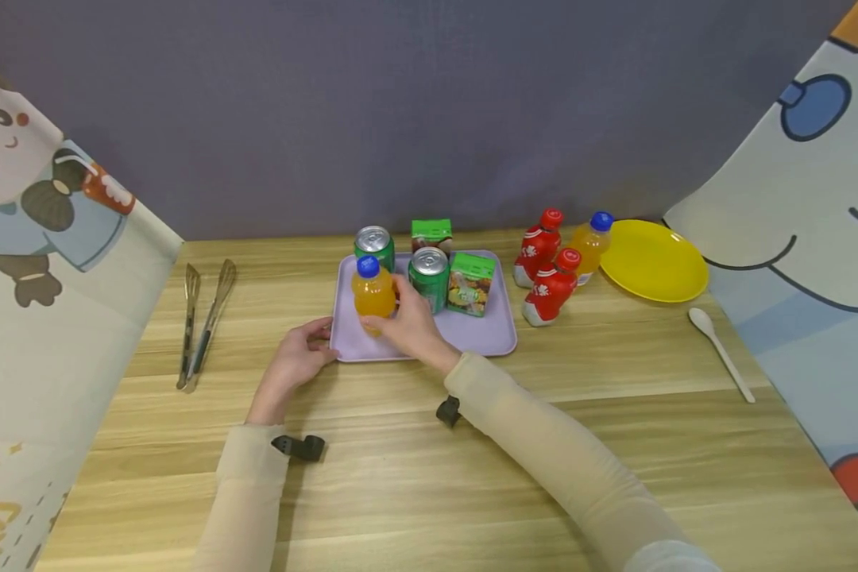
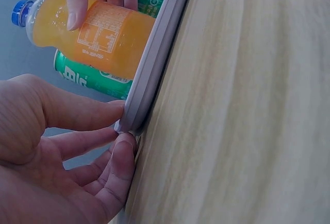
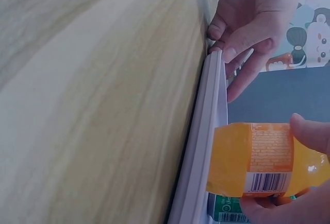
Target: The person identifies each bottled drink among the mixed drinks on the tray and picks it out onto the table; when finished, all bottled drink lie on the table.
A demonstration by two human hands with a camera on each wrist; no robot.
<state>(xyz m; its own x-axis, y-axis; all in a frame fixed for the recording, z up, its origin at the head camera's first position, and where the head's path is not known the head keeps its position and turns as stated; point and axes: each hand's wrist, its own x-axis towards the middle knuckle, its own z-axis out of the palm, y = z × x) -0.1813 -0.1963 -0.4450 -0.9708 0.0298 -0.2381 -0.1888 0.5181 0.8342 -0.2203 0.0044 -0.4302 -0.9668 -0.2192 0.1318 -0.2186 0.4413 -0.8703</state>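
Note:
My right hand point(image 1: 416, 324) grips a bottle of orange drink with a blue cap point(image 1: 374, 295), upright over the left part of the lilac tray point(image 1: 481, 340). At the tray's front left corner, my left hand point(image 1: 299, 359) pinches the rim, its thumb on top and fingers at the underside in the left wrist view. Two green drink cans stand behind and right of the bottle, the nearer can point(image 1: 429, 280) beside my right fingers and the farther can point(image 1: 375, 243) at the back left. A green-topped drink carton point(image 1: 470, 286) sits on the tray's right side.
Another green-topped carton point(image 1: 431, 234) stands at the back of the tray. To the right are two red bottles point(image 1: 549, 290), a second orange drink bottle point(image 1: 590, 245), a yellow plate point(image 1: 654, 262) and a white spoon point(image 1: 722, 354). Metal tongs point(image 1: 203, 334) lie far left.

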